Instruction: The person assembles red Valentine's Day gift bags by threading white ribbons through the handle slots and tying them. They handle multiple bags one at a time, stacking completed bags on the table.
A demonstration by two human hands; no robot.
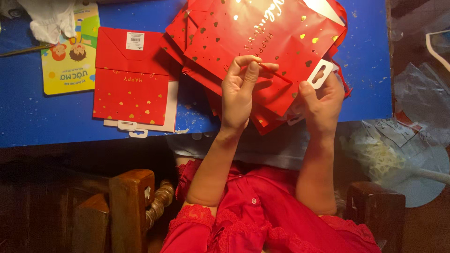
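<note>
A red paper gift bag [262, 37] with gold hearts lies flat on top of a pile of similar bags on the blue table [28, 117]. My left hand [241, 91] pinches a thin red cord [276, 74] over the bag's lower edge. My right hand [321, 100] holds the bag's corner beside a white card handle piece [322, 72], thumb pressed next to it.
A folded red bag [131, 77] rests on white card inserts [140, 126] to the left. Further left lie a yellow-green children's booklet [70, 51] and a white cloth [49, 18]. Clear plastic wrapping [398, 150] sits at the right. Wooden chair arms [131, 201] flank my lap.
</note>
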